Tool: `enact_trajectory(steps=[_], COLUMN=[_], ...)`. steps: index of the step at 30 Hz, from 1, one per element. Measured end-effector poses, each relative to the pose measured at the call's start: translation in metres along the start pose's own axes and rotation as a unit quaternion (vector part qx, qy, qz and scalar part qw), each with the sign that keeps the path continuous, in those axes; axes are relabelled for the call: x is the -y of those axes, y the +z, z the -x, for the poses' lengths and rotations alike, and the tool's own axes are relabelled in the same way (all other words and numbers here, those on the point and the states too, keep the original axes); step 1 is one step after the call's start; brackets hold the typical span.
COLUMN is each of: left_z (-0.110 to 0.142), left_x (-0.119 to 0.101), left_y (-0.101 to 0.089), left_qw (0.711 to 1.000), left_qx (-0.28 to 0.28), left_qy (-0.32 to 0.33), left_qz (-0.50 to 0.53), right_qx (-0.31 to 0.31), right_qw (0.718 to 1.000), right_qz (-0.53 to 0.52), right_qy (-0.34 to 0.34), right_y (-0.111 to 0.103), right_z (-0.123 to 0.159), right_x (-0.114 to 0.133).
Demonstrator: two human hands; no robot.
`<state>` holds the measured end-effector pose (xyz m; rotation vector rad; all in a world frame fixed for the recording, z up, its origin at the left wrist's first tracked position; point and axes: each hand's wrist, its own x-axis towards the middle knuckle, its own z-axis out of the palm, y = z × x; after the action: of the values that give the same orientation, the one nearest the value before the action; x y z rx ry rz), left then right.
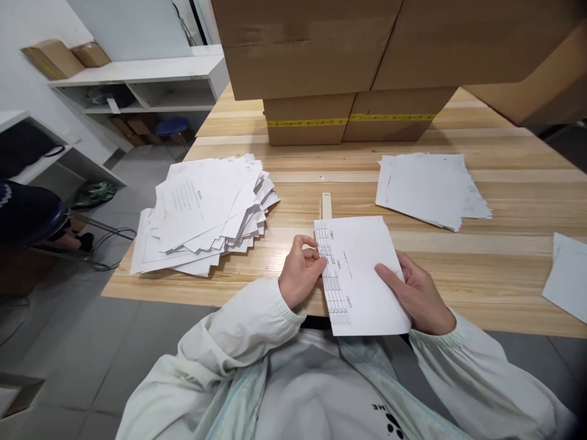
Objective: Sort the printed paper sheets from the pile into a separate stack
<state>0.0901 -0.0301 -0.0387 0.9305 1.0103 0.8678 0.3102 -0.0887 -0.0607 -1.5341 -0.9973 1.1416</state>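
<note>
A white sheet of paper (pixel 364 275) with a printed table along its left side is held up over the table's front edge. My right hand (pixel 419 293) grips its right side, thumb on top and fingers underneath. At the left edge, my left hand (pixel 300 269) pinches the sheet between thumb and fingers. Just beyond the paper lies a narrow pale strip (pixel 326 205), partly covered by it; I cannot make out what it is. An uneven pile of printed papers (pixel 206 201) sits to the left, and a smaller paper stack (pixel 424 186) lies to the right.
Large cardboard boxes (pixel 307 49) are stacked at the back of the wooden table (pixel 293 171). More paper (pixel 568 275) lies at the far right. White shelves (pixel 137 67) and a blue stool (pixel 172 126) stand beyond the left side. Part of another person (pixel 27 211) shows at the left edge.
</note>
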Motion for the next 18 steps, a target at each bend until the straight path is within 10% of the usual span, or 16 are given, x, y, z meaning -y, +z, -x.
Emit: enact_trajectory(steps=[11, 18], left_z=[-0.007, -0.01], left_x=[0.0, -0.007], left_y=[-0.003, 0.0], left_qw=[0.99, 0.994], left_qx=[0.056, 0.036], left_qy=[-0.129, -0.094], left_qz=[-0.022, -0.04], right_qx=[0.071, 0.062], right_qw=[0.996, 0.996], right_qz=[0.041, -0.002], right_qy=[0.043, 0.058], right_y=[-0.01, -0.008], right_z=[0.002, 0.003], right_x=[-0.005, -0.004])
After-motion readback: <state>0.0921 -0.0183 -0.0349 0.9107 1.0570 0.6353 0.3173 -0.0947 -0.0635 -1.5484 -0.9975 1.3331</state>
